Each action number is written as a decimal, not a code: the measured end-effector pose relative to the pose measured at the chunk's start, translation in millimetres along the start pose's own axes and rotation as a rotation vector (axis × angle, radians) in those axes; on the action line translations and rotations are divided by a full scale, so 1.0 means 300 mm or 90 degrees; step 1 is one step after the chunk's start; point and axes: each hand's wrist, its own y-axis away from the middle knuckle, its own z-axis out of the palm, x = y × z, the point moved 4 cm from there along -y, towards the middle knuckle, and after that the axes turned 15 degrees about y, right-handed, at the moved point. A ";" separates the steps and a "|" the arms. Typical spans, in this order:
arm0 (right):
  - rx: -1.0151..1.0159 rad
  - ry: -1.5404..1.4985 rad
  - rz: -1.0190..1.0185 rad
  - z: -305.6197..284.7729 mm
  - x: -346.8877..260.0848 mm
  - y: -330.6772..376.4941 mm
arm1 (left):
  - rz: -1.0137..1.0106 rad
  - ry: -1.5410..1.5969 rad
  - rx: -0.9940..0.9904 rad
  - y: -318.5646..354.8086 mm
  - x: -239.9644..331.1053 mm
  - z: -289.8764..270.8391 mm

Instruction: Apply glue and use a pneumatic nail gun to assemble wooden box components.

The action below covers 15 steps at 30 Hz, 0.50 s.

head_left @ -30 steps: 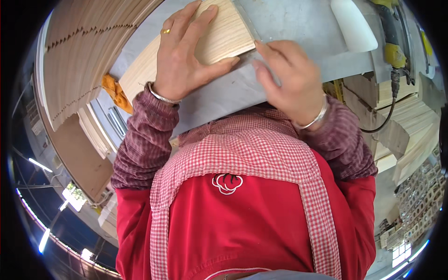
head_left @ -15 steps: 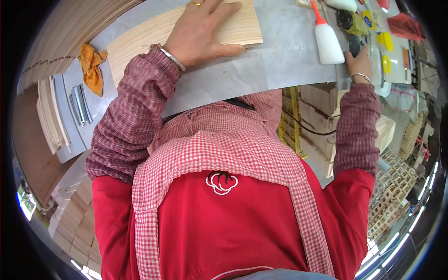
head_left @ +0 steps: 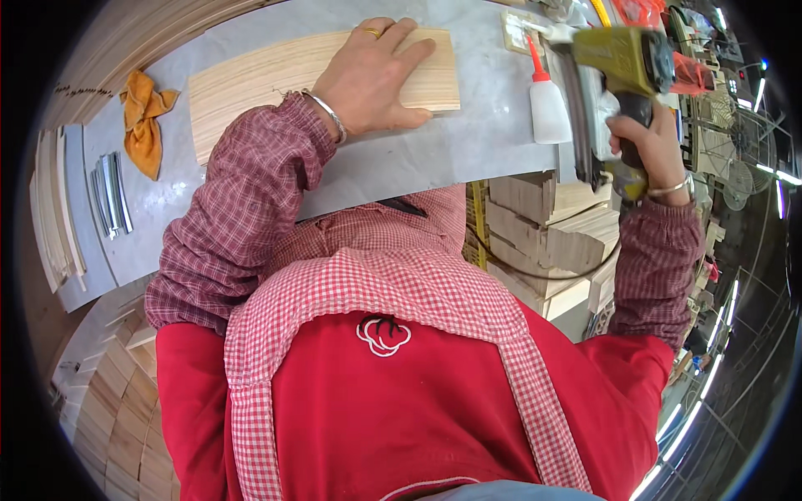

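My left hand (head_left: pixel 372 79) lies with spread fingers on a pale wooden board (head_left: pixel 259 88), its thumb by the board's near edge. The board rests flat on the grey tabletop (head_left: pixel 476 138). At the right, my right hand (head_left: pixel 656 146) is wrapped round the black grip of a yellow-green nail gun (head_left: pixel 614 63), lifted off the table with its long magazine side toward the table. Close to the nail gun's left stands a white squeeze bottle (head_left: pixel 550 113) with a red nozzle.
An orange cloth (head_left: pixel 144 125) and shiny metal strips (head_left: pixel 110 196) lie at the table's left. Stacked boards rise at the far left. Below the table's right edge are wooden blocks (head_left: pixel 518 217) and a dark hose (head_left: pixel 576 274). A red plastic bag (head_left: pixel 693 73) is behind the nail gun.
My right hand has picked up the nail gun from the table's right side and raised it. My left hand stays on the board. The view has shifted slightly.
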 end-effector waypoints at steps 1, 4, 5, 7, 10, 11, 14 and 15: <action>-0.017 0.018 -0.023 0.019 -0.082 -0.001 | -0.006 0.000 -0.005 0.002 0.000 0.003; -0.079 0.134 -0.111 0.073 -0.217 -0.070 | -0.021 -0.004 -0.010 -0.001 -0.002 -0.001; -0.090 0.161 -0.108 0.090 -0.240 -0.090 | -0.019 -0.001 -0.006 -0.005 0.002 0.000; -0.104 0.190 -0.109 0.124 -0.273 -0.106 | -0.007 -0.002 0.000 -0.006 0.011 0.000; -0.113 0.188 -0.129 0.163 -0.292 -0.113 | -0.004 -0.004 0.005 -0.001 0.011 0.002; -0.120 0.184 -0.124 0.169 -0.291 -0.110 | -0.004 -0.001 0.006 0.000 0.009 0.002; -0.138 0.171 -0.105 0.182 -0.277 -0.102 | 0.001 0.010 0.006 0.003 0.004 0.005; -0.139 0.171 -0.104 0.179 -0.267 -0.106 | 0.001 0.011 0.005 0.001 0.003 0.006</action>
